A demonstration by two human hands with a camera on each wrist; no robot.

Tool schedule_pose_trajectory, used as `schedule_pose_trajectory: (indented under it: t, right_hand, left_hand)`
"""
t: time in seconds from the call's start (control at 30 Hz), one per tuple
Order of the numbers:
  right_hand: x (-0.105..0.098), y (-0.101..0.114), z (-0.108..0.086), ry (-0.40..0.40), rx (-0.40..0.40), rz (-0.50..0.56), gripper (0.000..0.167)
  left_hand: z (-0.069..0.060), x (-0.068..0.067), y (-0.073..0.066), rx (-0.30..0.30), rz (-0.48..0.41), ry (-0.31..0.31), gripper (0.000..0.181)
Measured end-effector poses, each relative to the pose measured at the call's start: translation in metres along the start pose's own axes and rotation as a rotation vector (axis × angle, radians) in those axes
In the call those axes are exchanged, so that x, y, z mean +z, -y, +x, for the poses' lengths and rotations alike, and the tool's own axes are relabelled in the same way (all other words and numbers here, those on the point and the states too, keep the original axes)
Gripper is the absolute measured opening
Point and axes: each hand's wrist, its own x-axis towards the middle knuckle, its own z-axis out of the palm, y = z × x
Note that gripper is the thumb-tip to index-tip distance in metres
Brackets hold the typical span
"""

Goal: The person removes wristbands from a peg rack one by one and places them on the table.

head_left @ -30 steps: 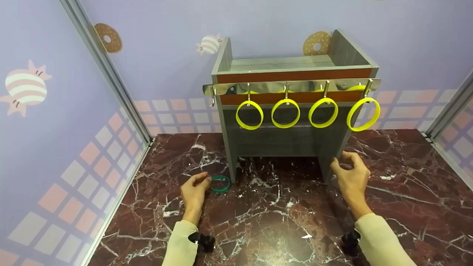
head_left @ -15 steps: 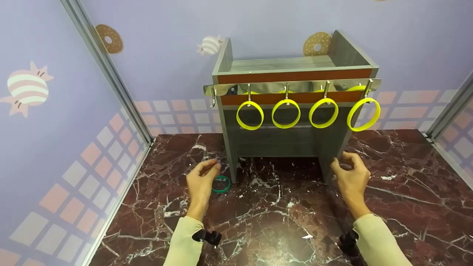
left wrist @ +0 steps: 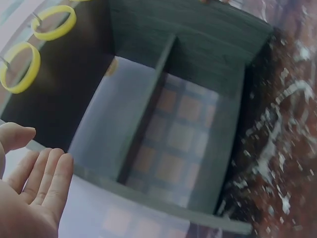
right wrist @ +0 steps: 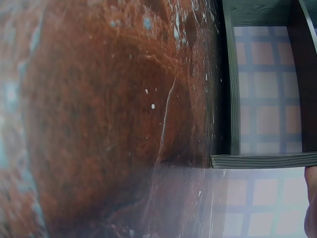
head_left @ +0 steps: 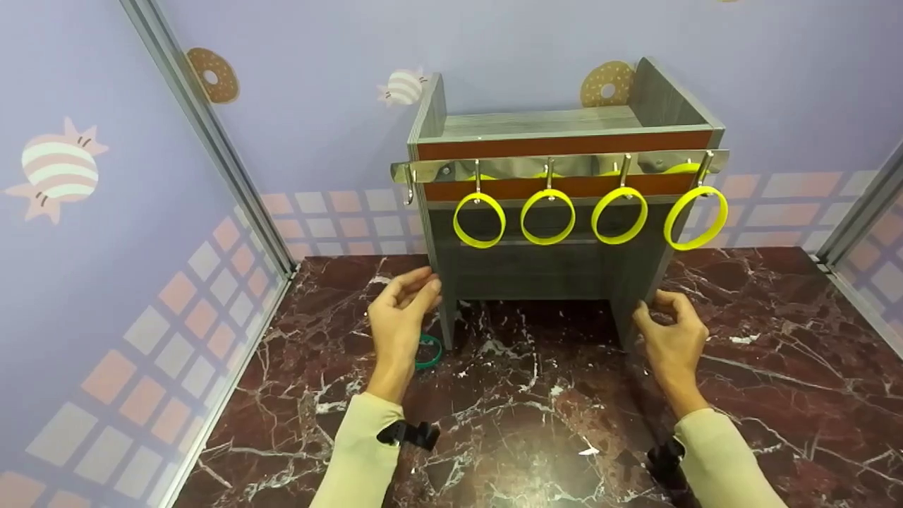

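A grey wooden shelf (head_left: 525, 271) stands upright on the table. My right hand (head_left: 671, 340) holds the front edge of its right side panel between thumb and fingers, though some fingertips are hidden behind the panel. My left hand (head_left: 399, 328) is raised at the left side panel, fingers slightly bent and holding nothing. In the left wrist view its fingers (left wrist: 49, 181) lie close to the panel's edge; contact is unclear. A green ring (head_left: 429, 351) lies on the table, partly hidden by the left hand. Several yellow rings (head_left: 548, 242) hang from the hooks of a metal rail (head_left: 585, 166).
The rail runs across the shelf's front and sticks out past its left side, where the leftmost hook (head_left: 408, 187) hangs. Dark red marbled table (head_left: 508, 430) lies under everything. Patterned wall panels (head_left: 310, 106) rise behind and to the left.
My left hand has moved from beside the green ring up and right to the shelf's left side panel. The green ring still lies on the table. My right hand has stayed put.
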Motion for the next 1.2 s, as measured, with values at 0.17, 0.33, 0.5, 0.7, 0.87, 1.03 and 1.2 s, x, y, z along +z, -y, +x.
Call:
schedule_pose_trajectory:
  t: [0.17,0.33,0.5,0.7,0.87,1.03,1.2]
  right_hand:
    - [-0.001,0.0,0.0,-0.002,0.0,-0.007,0.017]
    - [-0.001,0.0,-0.001,0.005,0.001,-0.008,0.016]
    - [-0.001,0.001,-0.001,0.003,0.009,-0.023,0.016]
    - [-0.001,0.0,0.0,0.003,0.015,-0.03,0.017]
    - [-0.001,0.0,0.0,0.006,0.004,-0.021,0.016]
    - [-0.001,-0.001,0.0,0.004,-0.004,-0.02,0.016]
    - [-0.001,-0.001,-0.001,0.002,-0.013,-0.02,0.016]
  left_hand:
    - [0.005,0.015,-0.009,0.016,-0.051,0.043,0.025]
    - [0.009,0.026,-0.014,0.043,-0.072,0.082,0.024]
    - [0.015,0.032,-0.02,0.057,-0.067,0.092,0.026]
    - [0.022,0.038,-0.026,0.059,-0.066,0.094,0.028]
    - [0.026,0.041,-0.03,0.072,-0.076,0.114,0.026]
    - [0.028,0.044,-0.033,0.08,-0.104,0.131,0.026]
    - [0.028,0.046,-0.036,0.105,-0.104,0.129,0.026]
